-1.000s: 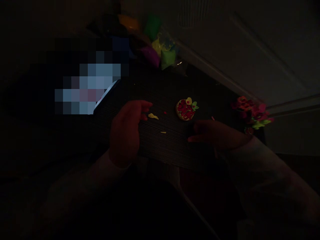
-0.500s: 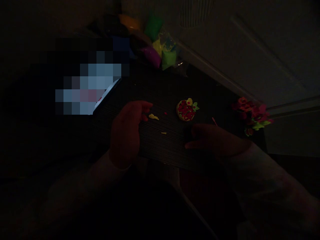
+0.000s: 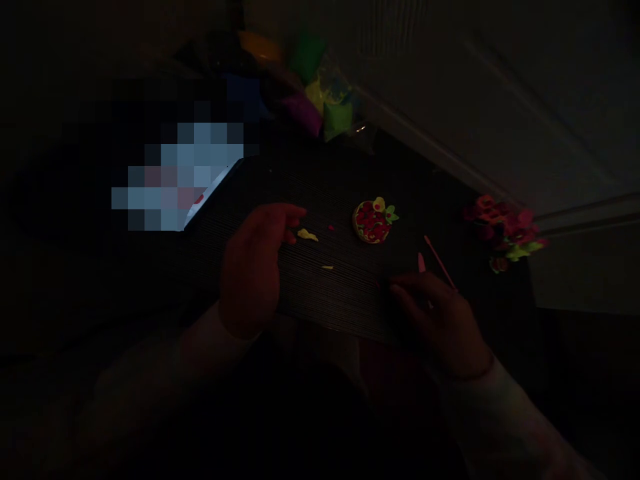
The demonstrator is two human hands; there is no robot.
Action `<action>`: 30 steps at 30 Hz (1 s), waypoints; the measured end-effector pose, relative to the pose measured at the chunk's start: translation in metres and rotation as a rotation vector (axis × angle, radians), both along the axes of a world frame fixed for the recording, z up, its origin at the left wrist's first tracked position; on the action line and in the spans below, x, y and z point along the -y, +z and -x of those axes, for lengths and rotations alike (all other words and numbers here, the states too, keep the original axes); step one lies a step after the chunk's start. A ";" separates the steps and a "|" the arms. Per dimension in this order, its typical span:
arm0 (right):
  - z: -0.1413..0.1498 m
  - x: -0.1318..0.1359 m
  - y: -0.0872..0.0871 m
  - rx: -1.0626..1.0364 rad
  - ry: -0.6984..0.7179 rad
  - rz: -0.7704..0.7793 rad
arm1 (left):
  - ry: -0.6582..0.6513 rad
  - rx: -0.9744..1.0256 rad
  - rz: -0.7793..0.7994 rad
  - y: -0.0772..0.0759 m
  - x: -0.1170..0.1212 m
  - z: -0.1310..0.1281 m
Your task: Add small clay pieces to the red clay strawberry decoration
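In the dim light, my left hand (image 3: pixel 253 270) rests on the dark table with its fingers curved and apart, holding nothing. Just off its fingertips lies a crumpled yellow clay piece (image 3: pixel 307 235). My right hand (image 3: pixel 440 313) is low over the table's right part, thumb and forefinger close together; what they hold, if anything, is too dark to make out. A pink flat-tipped tool (image 3: pixel 421 261) is partly hidden by this hand, and a thin pink stick (image 3: pixel 439 259) lies beyond it. Between the hands and farther back sits a small round clay piece (image 3: pixel 371 221) with red filling, a yellow flower and green leaves.
A small pink bit (image 3: pixel 331 228) and a yellow sliver (image 3: pixel 327 267) lie on the table (image 3: pixel 345 300). Colourful clay flowers (image 3: pixel 507 230) stand at the right edge. Clay packets (image 3: pixel 338 119) are heaped at the back. A lit screen (image 3: pixel 213 187), mostly blurred out, stands at left.
My right hand has moved down and a little right, its thumb and forefinger drawing closer together. The pink tool and more of the stick now show. My left hand has hardly moved.
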State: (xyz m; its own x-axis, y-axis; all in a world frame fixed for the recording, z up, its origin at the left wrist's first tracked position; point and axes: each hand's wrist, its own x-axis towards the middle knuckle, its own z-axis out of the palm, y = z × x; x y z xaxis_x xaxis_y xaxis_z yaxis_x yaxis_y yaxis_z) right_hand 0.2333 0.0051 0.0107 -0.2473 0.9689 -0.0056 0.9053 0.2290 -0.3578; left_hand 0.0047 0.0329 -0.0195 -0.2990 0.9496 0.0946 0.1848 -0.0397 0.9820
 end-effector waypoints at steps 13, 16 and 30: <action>0.010 0.004 -0.007 0.080 0.141 -0.092 | 0.013 0.042 0.034 0.001 -0.002 -0.001; 0.007 0.013 -0.007 0.086 0.149 -0.103 | 0.014 0.026 0.045 0.002 -0.002 -0.001; 0.001 -0.008 -0.011 -0.140 0.089 -0.061 | 0.003 0.103 0.111 0.002 0.001 0.003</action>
